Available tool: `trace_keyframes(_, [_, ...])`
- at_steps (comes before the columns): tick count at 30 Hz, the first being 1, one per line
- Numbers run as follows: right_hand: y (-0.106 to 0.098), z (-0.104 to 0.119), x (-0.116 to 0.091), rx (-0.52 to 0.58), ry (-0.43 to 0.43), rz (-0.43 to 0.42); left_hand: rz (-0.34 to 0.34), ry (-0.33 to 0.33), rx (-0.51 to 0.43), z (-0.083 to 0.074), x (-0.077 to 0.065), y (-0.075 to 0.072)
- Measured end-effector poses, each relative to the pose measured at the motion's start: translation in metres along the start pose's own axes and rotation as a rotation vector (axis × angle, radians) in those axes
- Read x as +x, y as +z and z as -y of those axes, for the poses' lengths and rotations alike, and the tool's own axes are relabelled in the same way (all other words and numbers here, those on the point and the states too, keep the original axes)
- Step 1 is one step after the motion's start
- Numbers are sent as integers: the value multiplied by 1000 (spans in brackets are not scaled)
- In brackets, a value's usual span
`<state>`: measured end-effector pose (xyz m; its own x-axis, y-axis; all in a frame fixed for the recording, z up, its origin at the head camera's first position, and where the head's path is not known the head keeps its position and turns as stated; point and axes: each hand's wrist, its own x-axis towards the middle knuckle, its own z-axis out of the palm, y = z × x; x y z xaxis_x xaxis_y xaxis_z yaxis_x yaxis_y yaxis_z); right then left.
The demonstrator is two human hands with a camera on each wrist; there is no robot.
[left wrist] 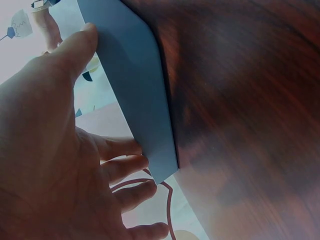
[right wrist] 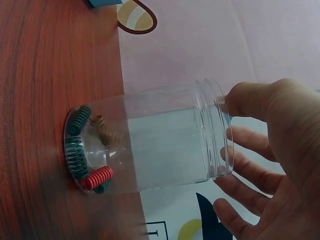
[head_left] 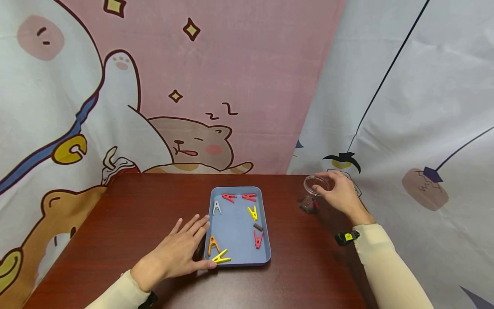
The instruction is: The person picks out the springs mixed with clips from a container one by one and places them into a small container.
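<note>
At the right stands a clear plastic jar (head_left: 307, 201), upright on the table. My right hand (head_left: 339, 192) is at its mouth, with thumb and fingertips right at the rim and the fingers spread. Inside, at the bottom, lie a red spring (right wrist: 98, 178), several dark green springs (right wrist: 77, 158) and a brownish one (right wrist: 97, 120). My left hand (head_left: 178, 244) rests along the left side of a blue-grey tray (head_left: 234, 231), its fingers extended and its thumb at the near left corner. A dark brown spring (head_left: 257, 227) lies in the tray.
Around the tray's edges lie spring clamps: red ones (head_left: 258, 240), yellow ones (head_left: 252, 213), an orange one (head_left: 213, 245) and a white one (head_left: 217, 207). A cartoon-printed cloth (head_left: 251, 86) hangs behind the dark wooden table (head_left: 162, 201).
</note>
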<state>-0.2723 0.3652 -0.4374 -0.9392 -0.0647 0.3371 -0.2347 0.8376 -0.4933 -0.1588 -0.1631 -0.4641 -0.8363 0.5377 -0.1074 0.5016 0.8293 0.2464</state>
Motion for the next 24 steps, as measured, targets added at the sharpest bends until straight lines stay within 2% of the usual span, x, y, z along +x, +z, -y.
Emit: trace_keyframes(24, [1,-2,0,-3,-4,0,-12,2,-5,-1,0,1])
